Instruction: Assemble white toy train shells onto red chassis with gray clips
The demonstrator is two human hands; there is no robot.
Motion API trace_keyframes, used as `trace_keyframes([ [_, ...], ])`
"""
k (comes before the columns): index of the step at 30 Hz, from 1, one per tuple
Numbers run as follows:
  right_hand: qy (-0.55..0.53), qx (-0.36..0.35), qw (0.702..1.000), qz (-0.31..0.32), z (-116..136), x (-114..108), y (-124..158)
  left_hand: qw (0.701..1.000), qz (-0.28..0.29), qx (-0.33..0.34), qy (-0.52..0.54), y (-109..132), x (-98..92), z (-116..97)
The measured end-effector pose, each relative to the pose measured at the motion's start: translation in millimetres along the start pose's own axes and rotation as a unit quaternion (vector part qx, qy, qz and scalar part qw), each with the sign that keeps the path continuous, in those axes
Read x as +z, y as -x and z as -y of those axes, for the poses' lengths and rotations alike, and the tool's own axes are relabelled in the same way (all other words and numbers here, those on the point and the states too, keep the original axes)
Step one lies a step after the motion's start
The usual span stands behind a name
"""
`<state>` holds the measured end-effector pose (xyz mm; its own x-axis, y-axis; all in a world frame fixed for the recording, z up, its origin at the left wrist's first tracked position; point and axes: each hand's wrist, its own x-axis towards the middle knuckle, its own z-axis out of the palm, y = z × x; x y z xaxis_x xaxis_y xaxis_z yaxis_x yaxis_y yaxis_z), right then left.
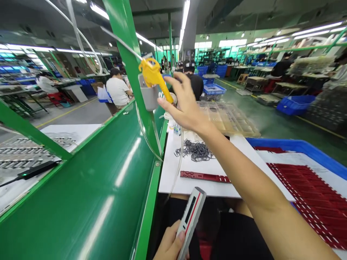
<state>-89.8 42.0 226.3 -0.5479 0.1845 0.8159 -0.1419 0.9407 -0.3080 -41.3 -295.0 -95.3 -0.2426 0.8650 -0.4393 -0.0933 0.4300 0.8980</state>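
Note:
My left hand is closed around the lower end of a long grey plastic casing with a red stripe and a dark slot, tilted above my lap. Raised and reaching forward, my right hand has its fingers apart beside the handle of a yellow air blow gun. I cannot tell whether the fingers touch the handle. The blow gun sits in a grey holder fixed to a green post. On the white worktop lie a heap of dark rubbery strips and a dark red slotted strip.
A green conveyor belt runs along the left, behind its raised edge. A clear hose hangs over the worktop. At right, a blue bin holds rows of red strips. A divided tray stands farther back. Several people sit beyond.

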Motion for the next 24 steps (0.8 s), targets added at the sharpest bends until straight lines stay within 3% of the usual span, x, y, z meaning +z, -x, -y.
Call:
trace_keyframes([
  [2, -0.039, 0.022, 0.998, 0.048, 16.8, -29.3, 64.3, 0.999, 0.032, -0.005, 0.005, 0.6, 0.3, -4.3],
  [3, -0.065, 0.042, 0.991, 0.113, 27.1, -43.3, 101.5, 0.999, 0.042, 0.008, -0.013, 1.4, -0.2, -6.9],
  [5, -0.116, 0.123, 0.942, 0.290, 49.1, -66.9, 181.7, 0.994, 0.053, 0.047, -0.085, 3.1, -1.4, -13.0],
  [6, -0.126, 0.175, 0.913, 0.347, 59.1, -76.5, 222.1, 0.988, 0.062, 0.062, -0.128, 3.9, -1.3, -16.6],
  [9, -0.102, 0.347, 0.872, 0.330, 77.8, -102.2, 331.6, 0.955, 0.116, 0.077, -0.262, 5.5, 3.7, -29.4],
  [12, -0.061, 0.410, 0.884, 0.215, 80.5, -131.8, 409.4, 0.897, 0.168, 0.054, -0.405, 6.6, 10.6, -45.6],
  [14, -0.033, 0.411, 0.900, 0.139, 78.8, -151.8, 440.8, 0.877, 0.177, 0.046, -0.445, 5.2, 9.9, -60.1],
  [16, -0.041, 0.399, 0.910, 0.105, 75.7, -166.9, 457.7, 0.893, 0.171, 0.063, -0.412, -1.0, 3.3, -78.6],
  [19, -0.077, 0.402, 0.910, 0.067, 64.1, -176.9, 466.6, 0.924, 0.131, 0.124, -0.338, -20.8, -12.2, -110.0],
  [24, -0.116, 0.425, 0.897, -0.025, 29.9, -180.0, 475.0, 0.924, 0.118, 0.185, -0.312, -48.2, -25.5, -153.8],
])
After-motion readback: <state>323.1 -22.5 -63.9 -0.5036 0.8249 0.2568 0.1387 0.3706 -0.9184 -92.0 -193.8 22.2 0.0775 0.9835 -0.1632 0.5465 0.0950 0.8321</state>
